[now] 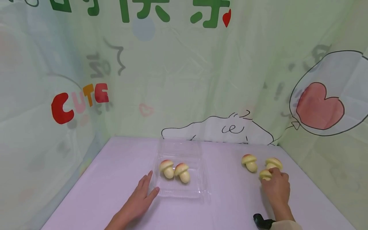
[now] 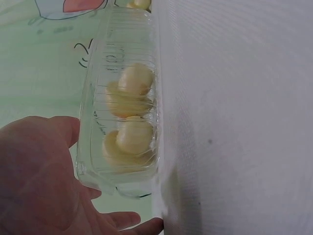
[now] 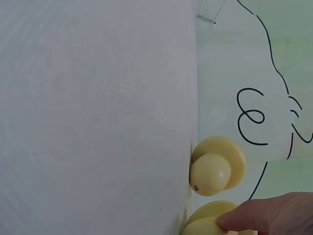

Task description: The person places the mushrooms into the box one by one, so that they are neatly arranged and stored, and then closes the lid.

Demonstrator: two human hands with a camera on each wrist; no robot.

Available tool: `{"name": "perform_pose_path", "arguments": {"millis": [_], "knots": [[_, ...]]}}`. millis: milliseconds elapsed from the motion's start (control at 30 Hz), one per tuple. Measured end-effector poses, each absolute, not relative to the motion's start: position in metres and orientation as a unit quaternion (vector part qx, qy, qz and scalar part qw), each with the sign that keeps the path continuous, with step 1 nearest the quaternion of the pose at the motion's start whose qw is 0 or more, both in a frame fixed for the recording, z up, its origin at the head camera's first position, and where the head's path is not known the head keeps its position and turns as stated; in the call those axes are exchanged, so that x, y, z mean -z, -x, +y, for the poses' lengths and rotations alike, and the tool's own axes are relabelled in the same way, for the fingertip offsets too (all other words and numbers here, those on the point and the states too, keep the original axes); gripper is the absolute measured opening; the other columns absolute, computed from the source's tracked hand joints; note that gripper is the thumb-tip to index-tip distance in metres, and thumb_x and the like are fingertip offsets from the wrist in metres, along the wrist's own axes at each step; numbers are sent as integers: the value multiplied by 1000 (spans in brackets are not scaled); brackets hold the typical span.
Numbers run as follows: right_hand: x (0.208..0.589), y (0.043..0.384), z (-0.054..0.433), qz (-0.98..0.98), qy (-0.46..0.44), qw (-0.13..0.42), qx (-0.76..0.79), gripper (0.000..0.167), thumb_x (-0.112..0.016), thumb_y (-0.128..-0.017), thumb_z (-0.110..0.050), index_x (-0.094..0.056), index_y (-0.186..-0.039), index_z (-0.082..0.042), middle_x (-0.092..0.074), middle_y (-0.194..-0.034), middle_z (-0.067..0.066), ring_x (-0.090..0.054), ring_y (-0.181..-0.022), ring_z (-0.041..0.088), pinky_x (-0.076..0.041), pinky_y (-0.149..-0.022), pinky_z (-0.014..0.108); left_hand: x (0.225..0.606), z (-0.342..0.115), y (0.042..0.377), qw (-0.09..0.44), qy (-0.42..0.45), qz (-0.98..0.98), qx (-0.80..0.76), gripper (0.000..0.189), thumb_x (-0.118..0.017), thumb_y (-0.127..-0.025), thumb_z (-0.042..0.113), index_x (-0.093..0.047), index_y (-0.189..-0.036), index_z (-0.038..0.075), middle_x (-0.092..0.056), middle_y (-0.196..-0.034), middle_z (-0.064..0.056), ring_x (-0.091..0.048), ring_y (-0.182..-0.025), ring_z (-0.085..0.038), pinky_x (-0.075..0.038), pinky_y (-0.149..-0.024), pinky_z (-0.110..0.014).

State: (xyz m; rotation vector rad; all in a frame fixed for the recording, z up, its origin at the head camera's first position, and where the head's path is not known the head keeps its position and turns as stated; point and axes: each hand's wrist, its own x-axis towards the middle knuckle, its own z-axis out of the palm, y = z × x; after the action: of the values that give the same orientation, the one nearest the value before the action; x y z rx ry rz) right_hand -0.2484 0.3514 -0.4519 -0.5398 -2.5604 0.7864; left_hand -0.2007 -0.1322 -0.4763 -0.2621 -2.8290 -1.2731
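A clear plastic clamshell box (image 1: 184,191) lies with its lid raised at the back, and two toy mushrooms with cream stems and reddish caps lie inside, a left one (image 1: 167,169) and a right one (image 1: 182,173). My left hand (image 1: 139,199) is at the box's left side, fingers extended and thumb near the front left corner. Over at the right, my right hand (image 1: 277,188) pinches a toy mushroom (image 1: 265,174) with thumb and fingers; in the right wrist view the thumb (image 3: 254,215) presses on its stem.
Another toy mushroom (image 1: 249,163) lies left of my right hand, and one more (image 1: 273,163) just behind it. The pale lilac tabletop (image 1: 230,198) meets a printed curtain (image 1: 184,80) at the back and sides.
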Motion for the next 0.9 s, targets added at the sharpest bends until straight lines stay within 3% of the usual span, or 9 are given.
{"name": "perform_pose_path", "arguments": {"millis": [567, 900], "knots": [[453, 248, 352, -907, 197, 224, -298, 53, -62, -89, -6, -50, -137, 11, -42, -132, 41, -48, -109, 58, -42, -77, 61, 479, -132, 204, 9, 77, -910, 406, 75, -53, -106, 47, -21, -167, 15, -23, -167, -28, -30, -150, -53, -29, -116, -72], [447, 246, 349, -898, 190, 253, -305, 52, -61, -86, -4, -52, -136, 8, -42, -133, 41, -47, -113, 59, -41, -84, 65, 477, -132, 202, 6, 78, -911, 405, 75, -53, -106, 48, -20, -167, 17, -23, -168, -26, -30, -151, -52, -29, -116, -71]]}}
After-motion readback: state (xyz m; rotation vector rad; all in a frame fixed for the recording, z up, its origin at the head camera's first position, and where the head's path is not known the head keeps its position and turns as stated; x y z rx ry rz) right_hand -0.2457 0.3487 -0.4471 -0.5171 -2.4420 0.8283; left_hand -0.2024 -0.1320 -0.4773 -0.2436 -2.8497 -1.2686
